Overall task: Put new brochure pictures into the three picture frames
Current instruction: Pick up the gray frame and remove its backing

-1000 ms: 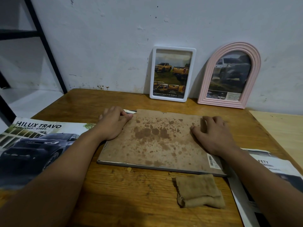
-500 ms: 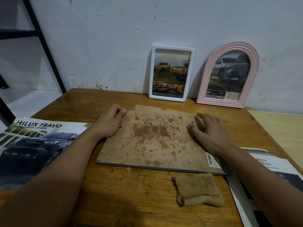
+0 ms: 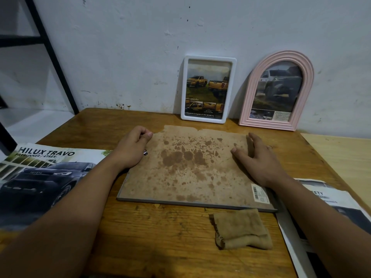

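Note:
A large picture frame (image 3: 190,204) lies face down mid-table, its stained brown backing board (image 3: 190,167) up. My left hand (image 3: 132,149) is at the board's far left corner, fingers curled, thumb and forefinger pinching its edge. My right hand (image 3: 261,163) rests on the board's right side with fingers straight. A white frame (image 3: 202,120) and a pink arched frame (image 3: 251,97) lean on the wall, each holding a truck picture. A Hilux Travo brochure (image 3: 40,177) lies at the left, another brochure (image 3: 331,207) under my right forearm.
A folded brown cloth (image 3: 241,229) lies on the wooden table (image 3: 160,237) just in front of the frame. A paler wooden surface (image 3: 341,157) adjoins at the right. A black metal shelf post (image 3: 54,57) stands at the far left by the wall.
The backing board has shifted toward the wall, its ragged far edge now showing. My right hand's fingers have straightened. My left hand has moved to the far corner.

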